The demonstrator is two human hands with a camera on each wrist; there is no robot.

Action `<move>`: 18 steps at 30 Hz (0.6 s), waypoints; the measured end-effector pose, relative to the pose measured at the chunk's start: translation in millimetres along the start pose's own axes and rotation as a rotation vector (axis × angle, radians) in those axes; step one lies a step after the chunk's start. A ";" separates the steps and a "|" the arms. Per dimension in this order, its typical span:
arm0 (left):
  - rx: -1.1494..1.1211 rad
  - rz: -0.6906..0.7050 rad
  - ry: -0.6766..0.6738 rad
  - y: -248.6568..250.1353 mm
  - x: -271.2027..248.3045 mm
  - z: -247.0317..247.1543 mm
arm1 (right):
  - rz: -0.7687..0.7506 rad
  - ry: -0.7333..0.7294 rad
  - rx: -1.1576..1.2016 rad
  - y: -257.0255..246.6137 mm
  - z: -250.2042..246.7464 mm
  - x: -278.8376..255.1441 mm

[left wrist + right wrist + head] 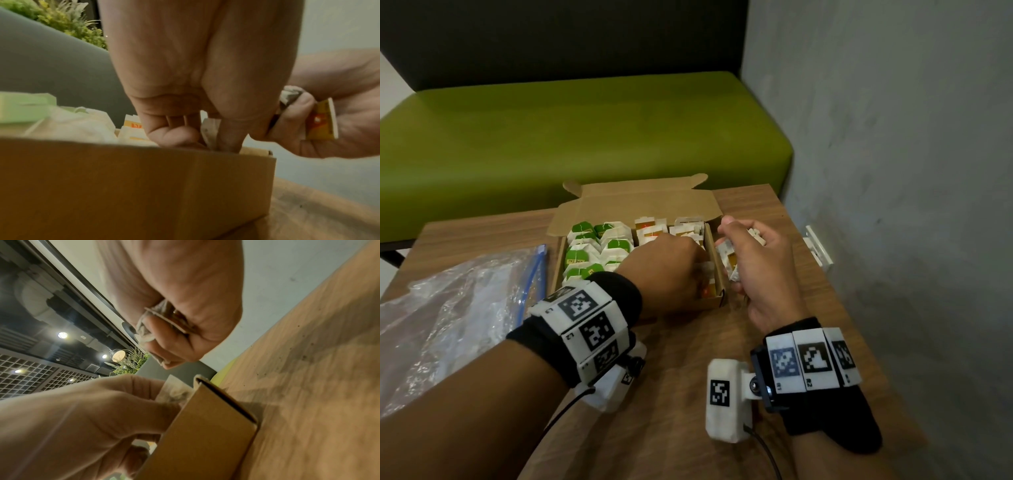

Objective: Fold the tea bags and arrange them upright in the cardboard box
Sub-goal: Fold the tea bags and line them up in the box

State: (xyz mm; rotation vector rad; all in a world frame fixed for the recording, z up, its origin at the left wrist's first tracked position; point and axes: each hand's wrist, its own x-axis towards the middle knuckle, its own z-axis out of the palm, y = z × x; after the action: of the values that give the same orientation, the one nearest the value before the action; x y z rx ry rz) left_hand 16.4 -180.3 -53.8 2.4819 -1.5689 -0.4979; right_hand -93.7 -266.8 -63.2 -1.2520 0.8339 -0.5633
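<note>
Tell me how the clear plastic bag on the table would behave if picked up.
The plastic bag lies crumpled and wrinkled on the table, so it would probably flop and sag. It looks thin and almost flat, so likely very light. Its glossy film may slip between fingers.

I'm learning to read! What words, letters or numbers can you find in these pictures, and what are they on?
"TWININGS", just about readable, on a green tea bag tag in the cardboard box.
"R1" and "R2", under the square markers on the right wristband.
Small letters beside the markers on the left wristband: too small to read.
Red print on an orange tag in the box: blurred.
The yellow tag in the right hand: no words readable.
</note>
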 end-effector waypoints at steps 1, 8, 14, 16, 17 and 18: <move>-0.019 0.012 -0.019 0.2 -0.8 -1.4 | -0.003 -0.004 0.004 -0.6 -0.1 -0.1; -0.070 -0.015 0.241 2.0 -9.8 -9.5 | 0.043 -0.087 0.131 -7.2 3.5 -3.0; -0.562 -0.041 0.421 5.8 -22.9 -42.2 | 0.111 -0.105 0.214 -7.3 7.8 -3.3; -0.548 0.001 0.298 8.8 -25.6 -42.9 | 0.137 -0.134 0.265 -7.7 10.1 -4.3; -0.530 0.013 0.252 8.7 -25.9 -40.9 | 0.147 -0.147 0.287 -7.7 11.6 -4.5; -0.518 0.022 0.225 8.3 -26.1 -38.7 | 0.155 -0.164 0.308 -7.2 12.8 -4.4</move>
State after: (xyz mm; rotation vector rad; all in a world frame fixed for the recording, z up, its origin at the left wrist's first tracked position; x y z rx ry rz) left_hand 13.2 -161.9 -10.2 2.0443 -1.1957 -0.5207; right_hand -85.5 -257.6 -54.0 -0.9293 0.6713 -0.4385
